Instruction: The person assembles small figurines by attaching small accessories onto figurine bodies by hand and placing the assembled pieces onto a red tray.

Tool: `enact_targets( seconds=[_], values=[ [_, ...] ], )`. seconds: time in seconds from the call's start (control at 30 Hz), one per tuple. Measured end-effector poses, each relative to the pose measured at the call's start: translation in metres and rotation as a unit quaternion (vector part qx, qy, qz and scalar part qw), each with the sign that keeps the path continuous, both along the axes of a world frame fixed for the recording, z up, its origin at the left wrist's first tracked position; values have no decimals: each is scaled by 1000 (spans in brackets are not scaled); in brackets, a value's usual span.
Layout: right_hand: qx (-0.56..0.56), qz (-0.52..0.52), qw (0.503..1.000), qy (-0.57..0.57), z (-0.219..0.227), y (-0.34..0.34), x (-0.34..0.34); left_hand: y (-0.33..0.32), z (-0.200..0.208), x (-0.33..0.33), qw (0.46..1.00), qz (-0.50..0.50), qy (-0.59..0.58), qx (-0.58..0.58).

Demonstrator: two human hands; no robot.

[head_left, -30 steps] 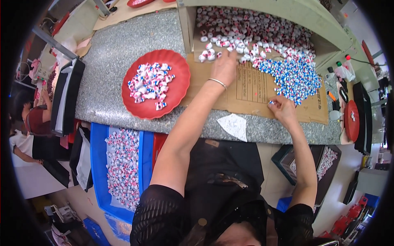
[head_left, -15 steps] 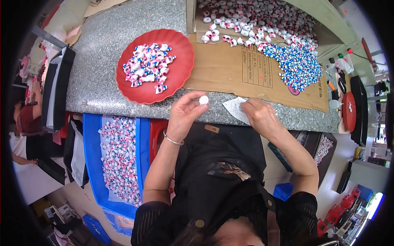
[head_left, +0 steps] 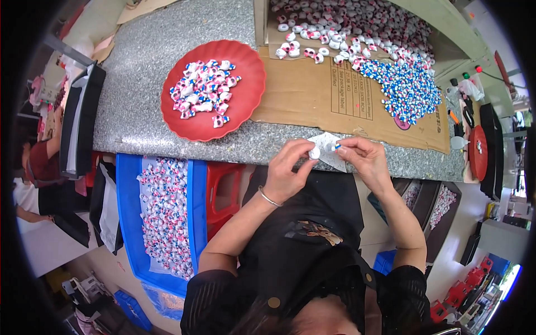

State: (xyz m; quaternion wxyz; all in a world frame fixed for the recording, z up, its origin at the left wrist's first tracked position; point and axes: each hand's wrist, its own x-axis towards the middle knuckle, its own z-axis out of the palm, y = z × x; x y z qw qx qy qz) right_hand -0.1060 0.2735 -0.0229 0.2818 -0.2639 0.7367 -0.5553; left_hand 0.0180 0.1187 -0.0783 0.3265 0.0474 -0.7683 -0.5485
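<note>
Between the thumb and finger of my left hand [head_left: 287, 170] is a small white rounded piece [head_left: 315, 153]. My right hand [head_left: 367, 162], close beside it, pinches a tiny blue-and-white piece [head_left: 337, 146]. Both hands are over the near edge of the speckled counter. Behind and below the fingers lies a speckled white sheet [head_left: 333, 161], partly covered by them. To the left stands a red scalloped plate [head_left: 251, 92] holding a heap of small white, pink and blue figures [head_left: 201, 89].
Flattened cardboard [head_left: 304, 89] covers the counter's right part. On it are a pile of blue-and-white pieces [head_left: 410, 92] and a mass of white-and-pink pieces [head_left: 357, 22]. Below left, a blue bin [head_left: 127, 212] of figures stands beside a red stool [head_left: 224, 190].
My left hand has moved right with the white piece, close to my right hand. My right hand has lifted off the white sheet and now shows a blue-and-white piece in its fingertips.
</note>
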Motion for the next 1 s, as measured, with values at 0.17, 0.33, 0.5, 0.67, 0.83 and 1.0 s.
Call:
enact_targets(
  seconds=[0.17, 0.33, 0.5, 0.67, 0.83, 1.0],
  values=[
    [-27, -7, 986, -164, 12, 7, 5, 12, 13, -8, 999, -27, 13, -15],
    [-7, 74, 987, 142, 28, 11, 7, -2, 41, -13, 934, -255, -142, 204],
    [-69, 58, 976, 200, 22, 3, 10, 7, 32, -5, 892, -228, -160, 355],
    [6, 64, 981, 180, -15, -6, -46, -50, 57, -2, 993, -22, -117, -14],
    [56, -92, 879, 464, -28, -3, -159, -117, 81, -2, 850, 325, -112, -400],
    [149, -13, 825, 544, -34, -44, -192, -83, 81, -60, 966, 134, -66, -212]
  ],
)
